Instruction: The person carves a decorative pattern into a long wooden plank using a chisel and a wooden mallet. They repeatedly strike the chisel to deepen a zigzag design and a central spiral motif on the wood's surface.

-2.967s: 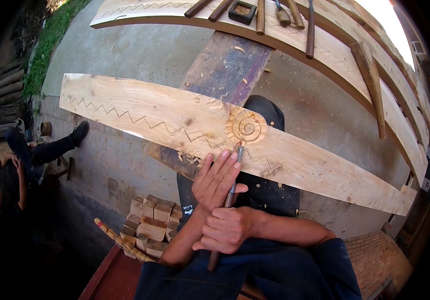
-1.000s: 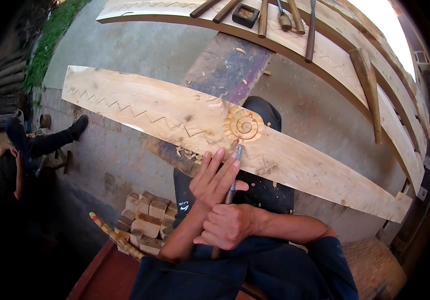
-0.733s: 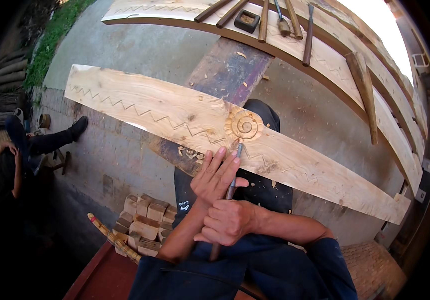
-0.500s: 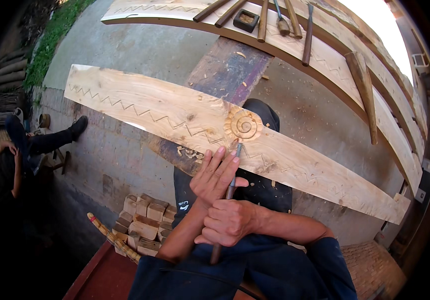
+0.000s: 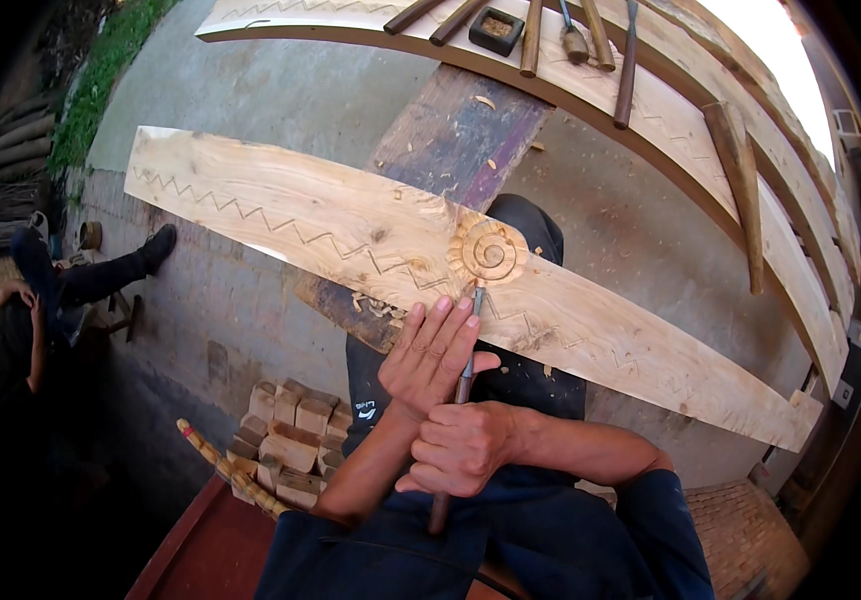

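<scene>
Right hand [image 5: 468, 448] closed round a dark-handled chisel [image 5: 467, 380], left hand [image 5: 430, 350] flat on pale wood.
The left fingers lie straight, nearly together, beside the metal shaft; whether they grip it is hard to tell. Just beyond them, the chisel's tip is at the near rim of a scalloped spiral carving [image 5: 488, 250] on the long, tapering board [image 5: 310, 205], which stretches to either side. Well past the fingers, a square dark box [image 5: 493, 46] holds something brownish, unclear; nearby tool handles [image 5: 412, 15] run out of view.
</scene>
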